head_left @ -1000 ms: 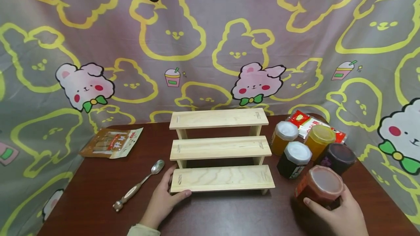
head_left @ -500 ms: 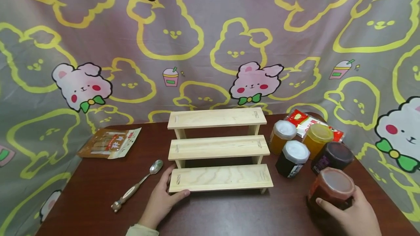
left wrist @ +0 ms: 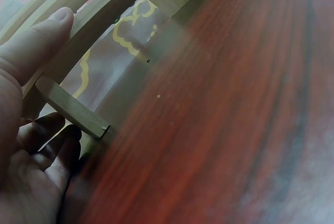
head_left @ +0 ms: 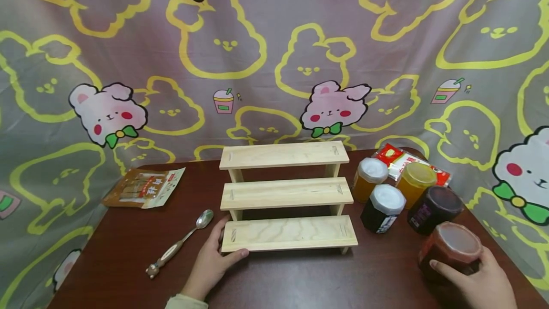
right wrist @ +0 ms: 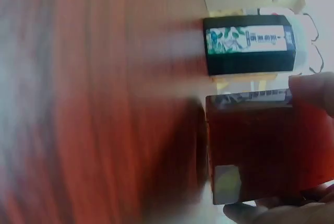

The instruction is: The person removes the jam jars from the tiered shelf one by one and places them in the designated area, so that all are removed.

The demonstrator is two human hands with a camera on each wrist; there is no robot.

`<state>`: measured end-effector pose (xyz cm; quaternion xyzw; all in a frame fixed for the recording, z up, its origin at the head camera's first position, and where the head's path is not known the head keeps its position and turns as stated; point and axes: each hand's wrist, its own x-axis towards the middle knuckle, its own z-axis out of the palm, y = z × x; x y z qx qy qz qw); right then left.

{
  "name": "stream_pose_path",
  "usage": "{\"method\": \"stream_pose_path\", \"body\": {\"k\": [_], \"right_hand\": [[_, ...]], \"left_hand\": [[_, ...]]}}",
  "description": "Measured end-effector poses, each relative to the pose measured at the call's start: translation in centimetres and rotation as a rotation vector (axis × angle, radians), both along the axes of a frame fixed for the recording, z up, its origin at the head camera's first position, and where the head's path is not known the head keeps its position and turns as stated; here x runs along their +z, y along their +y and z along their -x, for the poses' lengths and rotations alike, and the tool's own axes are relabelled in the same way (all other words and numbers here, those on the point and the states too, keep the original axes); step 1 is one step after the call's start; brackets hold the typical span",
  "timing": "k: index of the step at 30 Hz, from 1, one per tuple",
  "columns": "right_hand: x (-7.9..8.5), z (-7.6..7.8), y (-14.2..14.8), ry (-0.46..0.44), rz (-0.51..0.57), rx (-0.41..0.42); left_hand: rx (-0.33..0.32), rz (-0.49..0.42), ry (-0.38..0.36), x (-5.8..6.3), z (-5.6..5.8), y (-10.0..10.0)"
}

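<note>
A three-step wooden shelf stands mid-table. My left hand grips the left end of its lowest step. In the left wrist view the thumb lies along the step's front edge, and the other fingers bend behind the short leg. At the right, my right hand holds an octagonal jar of red-brown contents, upright, thumb on the near side. The right wrist view has this jar close over the tabletop beside a black jar with a leafy label.
Behind the held jar stand a purple-black jar, a yellow jar, an amber jar and a red-and-white packet. A spoon and a brown packet lie left of the shelf. A patterned curtain hangs behind.
My right hand has carried the red-brown jar rightward and slightly toward the near edge, away from the black jar. The left hand keeps its grip on the shelf.
</note>
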<state>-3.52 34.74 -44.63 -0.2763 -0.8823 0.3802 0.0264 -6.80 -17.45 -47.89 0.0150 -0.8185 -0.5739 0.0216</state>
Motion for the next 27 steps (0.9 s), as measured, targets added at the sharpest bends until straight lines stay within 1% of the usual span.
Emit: {"method": "stream_pose_path", "body": {"k": [5, 9, 15, 19, 22, 27], "right_hand": [[-0.1, 0.1, 0.8, 0.000, -0.006, -0.047], [-0.1, 0.1, 1.2, 0.021, -0.010, -0.054], [-0.1, 0.5, 1.8, 0.017, -0.009, -0.055], [-0.1, 0.8, 2.1, 0.033, 0.001, -0.045], [-0.2, 0.8, 2.3, 0.050, -0.005, -0.020], [-0.2, 1.2, 2.4, 0.019, 0.000, 0.002]], "left_hand": [[0.003, 0.010, -0.007, 0.1, 0.0, 0.1], [0.004, 0.019, -0.006, 0.0, 0.0, 0.0], [0.002, 0.030, 0.007, -0.2, 0.1, 0.0], [0.004, 0.026, 0.006, -0.3, 0.1, 0.0], [0.004, 0.018, 0.002, -0.3, 0.0, 0.1], [0.005, 0.017, 0.008, -0.2, -0.1, 0.0]]}}
